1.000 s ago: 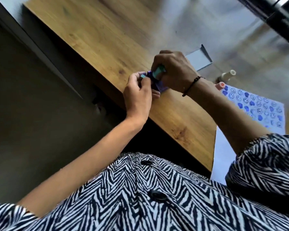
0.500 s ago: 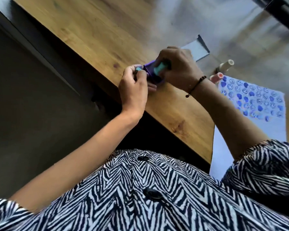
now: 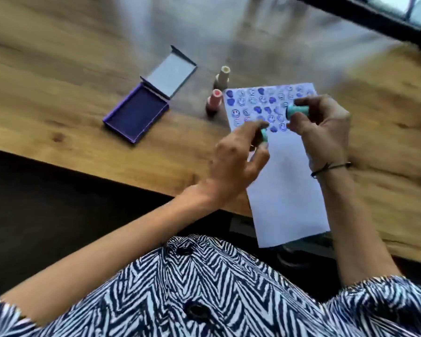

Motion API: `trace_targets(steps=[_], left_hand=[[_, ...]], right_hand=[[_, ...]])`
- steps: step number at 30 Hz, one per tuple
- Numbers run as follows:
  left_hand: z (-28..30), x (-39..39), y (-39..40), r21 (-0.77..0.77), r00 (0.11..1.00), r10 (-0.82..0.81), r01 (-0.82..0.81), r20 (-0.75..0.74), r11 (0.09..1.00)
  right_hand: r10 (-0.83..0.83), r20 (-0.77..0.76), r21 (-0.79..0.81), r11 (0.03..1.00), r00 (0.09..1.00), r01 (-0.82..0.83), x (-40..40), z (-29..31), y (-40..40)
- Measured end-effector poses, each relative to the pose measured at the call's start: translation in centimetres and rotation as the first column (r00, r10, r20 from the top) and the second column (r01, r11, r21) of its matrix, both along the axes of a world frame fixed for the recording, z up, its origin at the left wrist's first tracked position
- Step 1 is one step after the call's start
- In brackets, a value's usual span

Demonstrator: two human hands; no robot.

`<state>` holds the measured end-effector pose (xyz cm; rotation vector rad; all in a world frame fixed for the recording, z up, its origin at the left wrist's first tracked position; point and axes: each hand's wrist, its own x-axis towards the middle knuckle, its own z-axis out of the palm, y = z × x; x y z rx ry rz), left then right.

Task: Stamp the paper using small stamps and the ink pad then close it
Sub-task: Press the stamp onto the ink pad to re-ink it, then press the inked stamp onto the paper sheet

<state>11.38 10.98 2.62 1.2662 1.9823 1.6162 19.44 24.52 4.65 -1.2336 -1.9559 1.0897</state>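
Your right hand [image 3: 323,132] grips a small teal cylindrical stamp [image 3: 292,111] above the white paper sheet [image 3: 284,190], over its blue-printed upper part. Your left hand [image 3: 238,156] pinches a second teal piece [image 3: 264,135] at the sheet's left edge. The purple ink pad [image 3: 136,113] lies open, well left of the sheet.

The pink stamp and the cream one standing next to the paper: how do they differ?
The pink stamp stands nearer the person, close to the paper's corner; the cream stamp stands farther back. The pink stamp's top shows a red mark, the cream stamp's looks plain pale. Both stand upright on the table, untouched, right of the open ink pad.
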Motion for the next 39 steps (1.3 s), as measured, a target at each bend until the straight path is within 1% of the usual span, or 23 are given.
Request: trace_targets(steps=[1,3,5,7,10,13,16,19,23,27,30,31,34,37,39], left_hand=[[0.0,1.0,1.5,-0.016,0.992,-0.083,0.082,-0.09,0.997],[-0.1,2.4,4.3,-0.109,0.938,-0.215,0.192,-0.272,0.975],[-0.5,3.4,7.1,-0.275,0.84,-0.335,0.232,-0.427,0.933],[-1.1,4.0,8.6,-0.392,0.755,-0.424,0.24,-0.5,0.888],[-2.0,4.4,9.0,-0.406,0.727,-0.448,0.251,-0.52,0.879],[-2.4,4.3,9.1,-0.373,0.722,-0.439,0.265,-0.534,0.889],[-2.3,4.2,9.2,-0.353,0.697,-0.438,0.275,-0.568,0.894],[-2.3,4.2,9.1,-0.314,0.676,-0.412,0.272,-0.611,0.91],[-2.1,4.1,9.0,-0.307,0.665,-0.393,0.249,-0.635,0.919],[-2.0,4.0,8.9,-0.289,0.677,-0.367,0.231,-0.638,0.929],[-1.9,4.1,8.9,-0.301,0.621,-0.347,0.182,-0.703,0.936],[-2.0,4.1,8.9,-0.296,0.616,-0.337,0.172,-0.712,0.94],[-2.0,4.0,8.9,-0.272,0.633,-0.334,0.197,-0.699,0.942],[-2.0,4.1,8.9,-0.291,0.604,-0.342,0.185,-0.72,0.939],[-2.1,4.1,8.9,-0.293,0.612,-0.352,0.199,-0.708,0.935]], right_hand=[[-0.039,0.017,0.033,0.999,0.999,0.039,1.0,0.0,1.1],[-0.094,0.063,0.078,0.993,0.994,0.089,2.3,0.1,3.2],[-0.115,0.133,0.091,0.99,0.984,0.104,3.3,0.0,4.9],[-0.088,0.219,0.089,0.994,0.972,0.07,3.6,-0.3,6.0],[-0.015,0.367,0.165,0.985,0.93,-0.049,3.5,-0.9,6.8],[-0.008,0.445,0.248,0.962,0.896,-0.115,3.4,-1.1,7.2],[0.019,0.52,0.255,0.951,0.854,-0.177,3.2,-1.0,7.4],[0.018,0.579,0.255,0.946,0.815,-0.202,2.9,-1.0,7.5],[0.01,0.621,0.264,0.938,0.783,-0.222,2.6,-1.1,7.6],[-0.012,0.64,0.285,0.932,0.769,-0.222,2.3,-1.5,7.5],[-0.051,0.662,0.33,0.916,0.748,-0.229,2.1,-1.9,7.3],[-0.062,0.669,0.342,0.911,0.741,-0.232,2.0,-2.0,7.3],[-0.05,0.659,0.349,0.904,0.751,-0.246,1.9,-2.3,7.2],[-0.034,0.649,0.348,0.902,0.76,-0.256,1.9,-2.3,7.2],[-0.029,0.648,0.347,0.901,0.761,-0.261,1.9,-2.4,7.3]])
